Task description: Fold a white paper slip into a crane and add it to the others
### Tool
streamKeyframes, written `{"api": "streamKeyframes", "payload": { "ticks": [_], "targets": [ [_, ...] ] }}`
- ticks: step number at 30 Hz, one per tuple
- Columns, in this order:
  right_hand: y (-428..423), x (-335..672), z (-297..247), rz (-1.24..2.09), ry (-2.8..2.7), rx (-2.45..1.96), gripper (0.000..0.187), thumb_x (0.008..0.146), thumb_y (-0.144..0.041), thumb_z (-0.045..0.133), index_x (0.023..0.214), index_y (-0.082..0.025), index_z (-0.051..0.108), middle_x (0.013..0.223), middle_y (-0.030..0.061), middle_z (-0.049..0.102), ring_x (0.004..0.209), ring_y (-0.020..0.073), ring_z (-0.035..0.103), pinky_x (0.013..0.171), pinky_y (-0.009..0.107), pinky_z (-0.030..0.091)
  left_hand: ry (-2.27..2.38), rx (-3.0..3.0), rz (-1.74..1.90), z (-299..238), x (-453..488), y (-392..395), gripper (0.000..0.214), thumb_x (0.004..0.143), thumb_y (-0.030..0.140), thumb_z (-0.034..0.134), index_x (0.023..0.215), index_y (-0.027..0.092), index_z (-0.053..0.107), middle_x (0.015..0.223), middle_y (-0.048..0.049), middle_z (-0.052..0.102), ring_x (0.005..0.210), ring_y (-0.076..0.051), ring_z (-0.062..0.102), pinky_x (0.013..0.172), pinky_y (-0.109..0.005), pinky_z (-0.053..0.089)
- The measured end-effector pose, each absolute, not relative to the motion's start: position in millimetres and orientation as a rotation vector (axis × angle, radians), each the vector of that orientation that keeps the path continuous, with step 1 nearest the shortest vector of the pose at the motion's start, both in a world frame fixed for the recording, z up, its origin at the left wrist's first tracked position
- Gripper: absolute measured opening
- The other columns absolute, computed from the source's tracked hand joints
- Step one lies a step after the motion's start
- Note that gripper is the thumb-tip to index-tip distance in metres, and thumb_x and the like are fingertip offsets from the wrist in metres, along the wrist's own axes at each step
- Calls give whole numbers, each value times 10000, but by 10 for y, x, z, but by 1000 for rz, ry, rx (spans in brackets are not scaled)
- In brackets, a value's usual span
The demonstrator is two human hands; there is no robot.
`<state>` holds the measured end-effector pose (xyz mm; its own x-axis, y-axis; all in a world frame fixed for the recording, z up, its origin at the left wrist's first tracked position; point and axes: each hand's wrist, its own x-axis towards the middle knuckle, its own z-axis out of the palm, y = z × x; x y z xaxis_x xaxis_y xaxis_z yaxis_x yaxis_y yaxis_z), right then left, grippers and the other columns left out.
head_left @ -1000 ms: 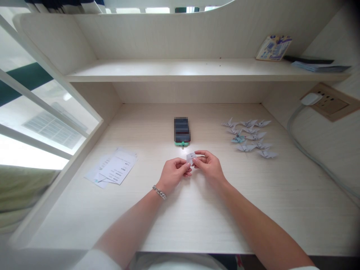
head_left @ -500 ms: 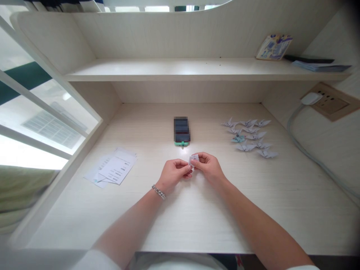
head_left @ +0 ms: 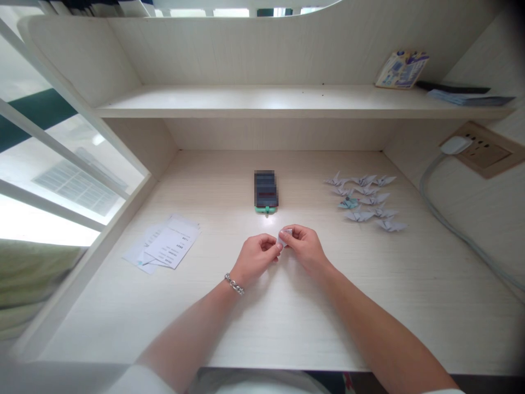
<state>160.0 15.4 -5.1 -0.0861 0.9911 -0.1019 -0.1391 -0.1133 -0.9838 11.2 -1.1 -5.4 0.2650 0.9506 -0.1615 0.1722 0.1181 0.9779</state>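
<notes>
A small folded piece of white paper (head_left: 286,235) is pinched between my two hands over the middle of the desk. My left hand (head_left: 257,254), with a chain bracelet (head_left: 234,284) at the wrist, grips its lower left side between thumb and finger. On the upper right side, the thumb and fingers of my right hand (head_left: 304,245) are closed on the same paper and cover part of it. Several folded paper cranes (head_left: 360,215) stand in a cluster to the right, mostly white, with one light blue crane (head_left: 348,203) among them.
A phone (head_left: 266,189) with a green edge lies beyond my hands. Printed paper slips (head_left: 174,241) overlap at the left. Above runs a shelf (head_left: 229,101) with a small box (head_left: 402,70). A cable (head_left: 435,205) hangs from the wall socket (head_left: 488,149) on the right.
The folded paper has turned slightly in my fingers, and its printed marks no longer show. My left hand has shifted a little to the right; both hands keep their pinch.
</notes>
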Motion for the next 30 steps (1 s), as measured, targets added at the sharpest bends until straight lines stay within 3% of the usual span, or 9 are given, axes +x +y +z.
{"api": "streamKeyframes", "payload": {
  "ticks": [6,13,22,30],
  "targets": [
    [152,1621,-38,1491,-1168,-1136,217,651,-355,700,745,-164,653,648,7,614,596,137,555,561,254,448,1202,1448,813,2,95,-13,270,794,410,533,785,154,620,669,-33,627,599,-136,596,562,-235,472],
    [154,1610,-88,1385,-1210,-1184,236,670,-376,670,774,-165,652,684,17,612,627,148,560,576,269,477,1218,1492,891,20,98,-8,259,828,387,488,846,159,610,832,-57,658,725,-151,625,680,-253,483],
    [138,1659,-39,1301,-1490,-1186,180,741,-333,597,787,-170,658,785,45,652,747,180,588,644,281,461,1279,1707,912,104,49,-5,176,808,306,507,773,175,619,748,-32,641,680,-142,571,634,-231,444],
    [142,1674,-35,1303,-1429,-1207,225,714,-386,635,733,-166,683,706,36,659,649,158,567,592,266,423,1297,1670,896,116,33,-11,200,817,327,495,755,175,609,655,-22,625,605,-133,564,576,-227,422]
  ]
}}
